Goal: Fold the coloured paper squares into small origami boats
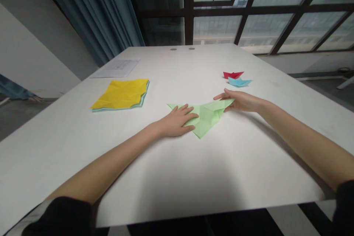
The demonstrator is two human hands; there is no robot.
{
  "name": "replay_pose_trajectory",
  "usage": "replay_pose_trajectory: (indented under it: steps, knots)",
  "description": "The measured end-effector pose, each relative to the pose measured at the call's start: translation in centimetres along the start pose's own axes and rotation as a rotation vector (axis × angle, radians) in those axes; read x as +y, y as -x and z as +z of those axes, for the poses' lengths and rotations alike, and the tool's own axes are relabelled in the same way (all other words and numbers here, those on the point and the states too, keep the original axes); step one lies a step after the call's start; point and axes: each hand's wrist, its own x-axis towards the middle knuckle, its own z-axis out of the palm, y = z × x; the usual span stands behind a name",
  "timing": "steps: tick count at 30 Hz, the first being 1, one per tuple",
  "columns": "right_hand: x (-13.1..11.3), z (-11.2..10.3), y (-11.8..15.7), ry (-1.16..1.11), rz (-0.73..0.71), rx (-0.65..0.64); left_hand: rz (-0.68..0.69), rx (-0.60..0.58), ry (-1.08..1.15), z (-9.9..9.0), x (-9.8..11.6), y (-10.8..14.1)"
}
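A light green sheet of paper point(206, 118), folded into a triangle with one corner toward me, lies on the white table. My left hand point(178, 121) rests flat on the left part of it, fingers spread. At the paper's right corner is my right hand point(239, 100), with its thumb and fingers around the edge; that corner looks slightly raised. Some fingertips of the right hand are hidden behind the paper.
Beyond my right hand sit a red folded paper boat point(233, 75) and a light blue one point(239, 82). A stack of paper with a yellow sheet on top point(121, 94) lies at the left. Behind it is a printed sheet point(117, 68). The white table point(179, 177) ends near me.
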Motion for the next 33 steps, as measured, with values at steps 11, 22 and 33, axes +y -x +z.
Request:
replay_pose_trajectory:
  steps: [11,22,33]
  knots:
    - [0.6,1.2,-0.3,0.341,-0.264,-0.115,0.109,0.047,0.003,-0.7,0.6,-0.3]
    - [0.8,1.0,0.0,0.701,-0.381,-0.126,0.091,0.022,0.02,-0.3,-0.3,-0.4]
    - [1.1,1.5,-0.2,0.624,-0.421,-0.137,0.06,-0.001,0.063,-0.4,-0.3,0.1]
